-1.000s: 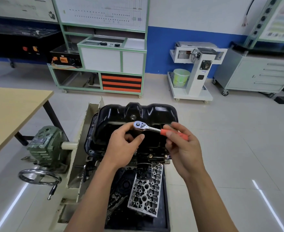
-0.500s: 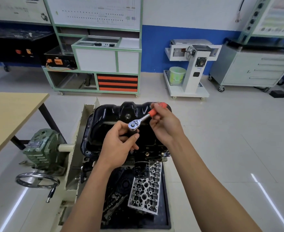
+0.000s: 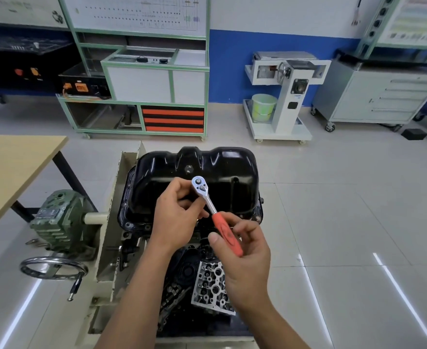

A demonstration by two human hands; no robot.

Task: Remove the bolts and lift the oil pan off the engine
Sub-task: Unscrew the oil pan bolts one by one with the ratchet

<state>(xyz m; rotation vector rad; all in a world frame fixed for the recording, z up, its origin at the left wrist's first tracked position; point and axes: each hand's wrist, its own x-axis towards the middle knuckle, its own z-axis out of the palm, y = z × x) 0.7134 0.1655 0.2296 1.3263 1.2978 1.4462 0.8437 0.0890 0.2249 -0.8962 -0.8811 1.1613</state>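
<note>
Ratchet (image 3: 208, 202) head, underside: covered by the left hand (image 3: 177, 217); what sits beneath cannot be told.
Ratchet handle, end: inside the right hand (image 3: 242, 255).
Oil pan (image 3: 227, 177), near flange: behind both hands.
Cylinder head (image 3: 207, 285): right side behind the right wrist.
Table (image 3: 13, 167): cut by the left edge.
Diagram board (image 3: 142, 13): print too small to read; top cut off.
Drawer cabinet (image 3: 384, 96): right end cut off.
Forearms: cut by the bottom edge.

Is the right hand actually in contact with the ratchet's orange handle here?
Touching. The head view shows the right hand with its thumb and fingers pinched round the orange handle of the ratchet, with no gap between them.
</note>
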